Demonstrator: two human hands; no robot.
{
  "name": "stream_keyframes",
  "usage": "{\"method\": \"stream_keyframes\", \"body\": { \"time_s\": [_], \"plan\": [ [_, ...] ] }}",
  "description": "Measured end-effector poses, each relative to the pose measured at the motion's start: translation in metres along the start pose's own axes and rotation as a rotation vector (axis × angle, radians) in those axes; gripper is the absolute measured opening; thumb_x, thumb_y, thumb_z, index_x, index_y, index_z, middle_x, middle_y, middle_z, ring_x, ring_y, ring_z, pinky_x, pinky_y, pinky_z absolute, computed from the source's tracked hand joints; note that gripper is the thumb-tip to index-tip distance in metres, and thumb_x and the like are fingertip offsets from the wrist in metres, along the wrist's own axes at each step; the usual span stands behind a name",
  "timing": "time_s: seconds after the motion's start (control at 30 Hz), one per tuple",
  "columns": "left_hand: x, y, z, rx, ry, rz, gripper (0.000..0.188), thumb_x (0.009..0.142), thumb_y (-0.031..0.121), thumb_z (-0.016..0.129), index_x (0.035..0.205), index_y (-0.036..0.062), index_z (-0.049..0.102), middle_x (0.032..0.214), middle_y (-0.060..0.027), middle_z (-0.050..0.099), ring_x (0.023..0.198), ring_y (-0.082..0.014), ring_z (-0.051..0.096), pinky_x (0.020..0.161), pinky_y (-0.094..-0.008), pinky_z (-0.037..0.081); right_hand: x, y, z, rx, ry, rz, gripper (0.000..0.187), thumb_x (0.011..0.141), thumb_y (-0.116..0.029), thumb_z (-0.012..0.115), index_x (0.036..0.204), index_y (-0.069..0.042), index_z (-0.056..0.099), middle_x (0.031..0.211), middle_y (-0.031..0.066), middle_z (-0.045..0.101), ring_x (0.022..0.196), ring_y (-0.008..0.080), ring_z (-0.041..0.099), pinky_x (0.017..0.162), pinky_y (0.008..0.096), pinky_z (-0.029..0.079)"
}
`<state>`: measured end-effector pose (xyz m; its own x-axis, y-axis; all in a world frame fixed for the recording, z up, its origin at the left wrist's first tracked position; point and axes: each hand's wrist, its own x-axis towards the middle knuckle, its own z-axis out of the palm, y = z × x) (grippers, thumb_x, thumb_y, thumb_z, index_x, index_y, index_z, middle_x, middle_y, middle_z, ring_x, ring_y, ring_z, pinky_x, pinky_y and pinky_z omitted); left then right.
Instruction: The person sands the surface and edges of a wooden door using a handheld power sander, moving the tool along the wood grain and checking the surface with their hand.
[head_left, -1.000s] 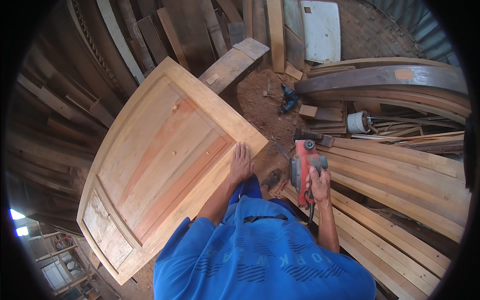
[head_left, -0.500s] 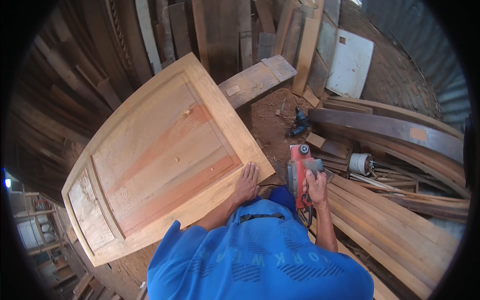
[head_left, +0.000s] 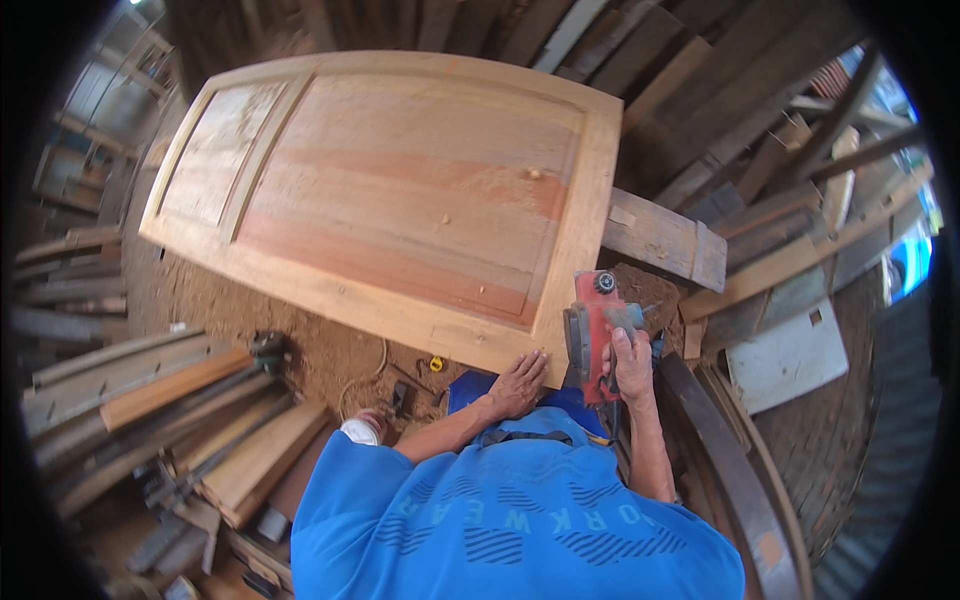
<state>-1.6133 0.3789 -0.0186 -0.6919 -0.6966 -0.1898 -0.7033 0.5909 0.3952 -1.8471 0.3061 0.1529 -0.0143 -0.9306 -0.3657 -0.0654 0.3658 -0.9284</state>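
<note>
A pale wooden door panel (head_left: 400,200), with a framed large field and a smaller one at its far left end, stretches out in front of me. My left hand (head_left: 521,384) lies flat, fingers extended, on the frame near its closest right corner. Wrapped round the handle of a red electric hand planer (head_left: 590,345) is my right hand (head_left: 628,362). The planer is tilted up on its side beside the door's right end, its dark sole turned toward the edge. Whether the sole touches the wood I cannot tell. Small wood chips lie on the panel.
Beyond the door's right end sticks out a worn bench plank (head_left: 665,240). Stacked boards (head_left: 150,380) lie at the left, near a yellow tape measure (head_left: 437,364) on the sawdust floor. A long curved beam (head_left: 735,470) and a white board (head_left: 788,355) are at the right.
My view has swung to the right, so the door now lies across the upper middle. The planer has come closer to its right end. Both hands keep their holds.
</note>
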Motion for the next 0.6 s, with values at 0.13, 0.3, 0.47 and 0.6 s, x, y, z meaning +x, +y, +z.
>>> {"method": "stream_keyframes", "body": {
  "time_s": [0.13, 0.3, 0.47, 0.6],
  "plan": [
    [-0.024, 0.057, 0.015, -0.155, 0.069, -0.247, 0.074, 0.095, 0.034, 0.060, 0.154, -0.0046, 0.038, 0.164, -0.0222, 0.033, 0.157, -0.0383, 0.021, 0.127, -0.0523, 0.018, 0.023, 0.001, -0.006, -0.113, -0.253, 0.043, 0.043, 0.104, -0.047, 0.059, 0.106, -0.004, 0.061, 0.072, -0.0011, 0.058, 0.058, 0.0061, 0.056, 0.051, 0.0237, 0.044],
    [-0.044, 0.140, 0.070, -0.499, -0.072, -0.558, 0.064, 0.100, 0.035, 0.054, 0.152, 0.0004, 0.043, 0.160, -0.0235, 0.038, 0.153, -0.0408, 0.027, 0.125, -0.0549, 0.023, 0.030, 0.011, -0.017, -0.312, -0.592, 0.062, 0.049, 0.099, -0.048, 0.063, 0.114, -0.001, 0.060, 0.072, -0.0008, 0.057, 0.058, 0.0074, 0.055, 0.052, 0.0257, 0.046],
    [-0.034, 0.193, 0.117, -0.737, -0.068, -0.875, 0.054, 0.104, 0.038, 0.048, 0.145, 0.0046, 0.054, 0.147, -0.0247, 0.053, 0.140, -0.0446, 0.047, 0.118, -0.0537, 0.036, 0.014, 0.019, -0.031, -0.451, -0.839, 0.141, 0.053, 0.097, -0.047, 0.059, 0.121, 0.000, 0.059, 0.072, 0.0019, 0.058, 0.061, 0.0099, 0.057, 0.055, 0.0279, 0.048],
    [0.000, 0.177, 0.101, -0.948, -0.114, -0.927, 0.053, 0.102, 0.041, 0.048, 0.141, 0.0046, 0.057, 0.143, -0.0234, 0.058, 0.134, -0.0419, 0.054, 0.113, -0.0503, 0.043, 0.009, 0.037, -0.056, -0.550, -0.996, 0.111, 0.065, 0.094, -0.053, 0.059, 0.132, 0.000, 0.059, 0.077, 0.0069, 0.063, 0.063, 0.0166, 0.062, 0.059, 0.0350, 0.051]
  ]
}}
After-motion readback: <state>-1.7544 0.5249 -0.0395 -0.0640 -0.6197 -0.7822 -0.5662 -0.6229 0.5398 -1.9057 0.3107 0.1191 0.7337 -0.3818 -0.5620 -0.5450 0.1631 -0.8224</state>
